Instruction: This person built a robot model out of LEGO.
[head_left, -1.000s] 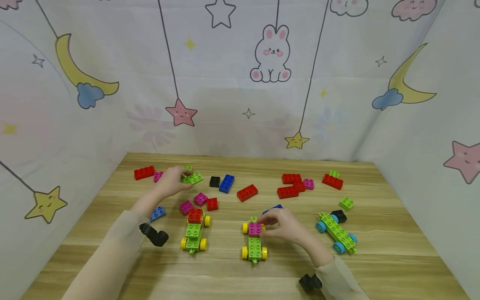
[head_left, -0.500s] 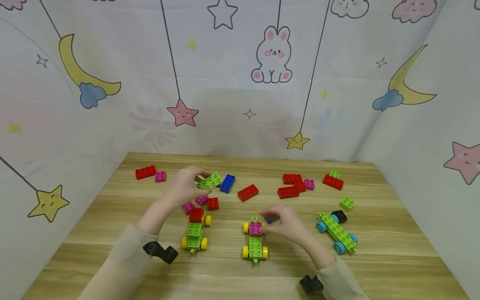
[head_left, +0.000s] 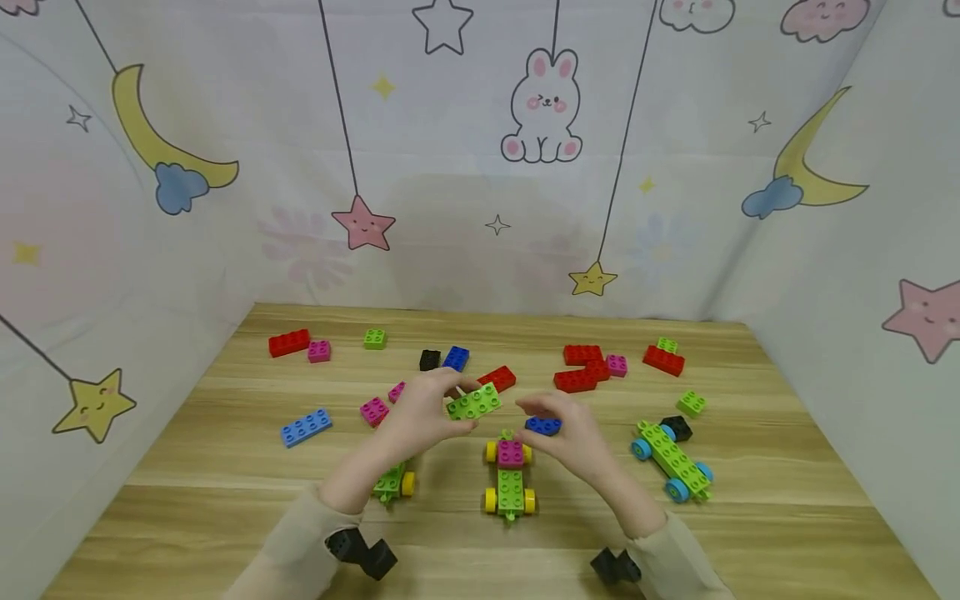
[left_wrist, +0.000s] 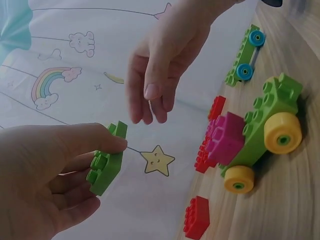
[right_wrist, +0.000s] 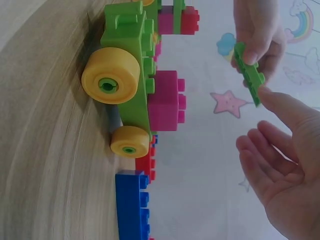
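Beige sleeves (head_left: 288, 537), black blocky wrist cameras (head_left: 381, 559)

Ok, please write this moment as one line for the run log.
left hand: holds green brick above table | right hand: holds nothing | middle yellow-wheeled car: on table, pink brick mounted near far end

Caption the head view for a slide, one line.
Left hand holds a green block; empty right hand hovers near a yellow-wheeled toy car carrying a pink block.
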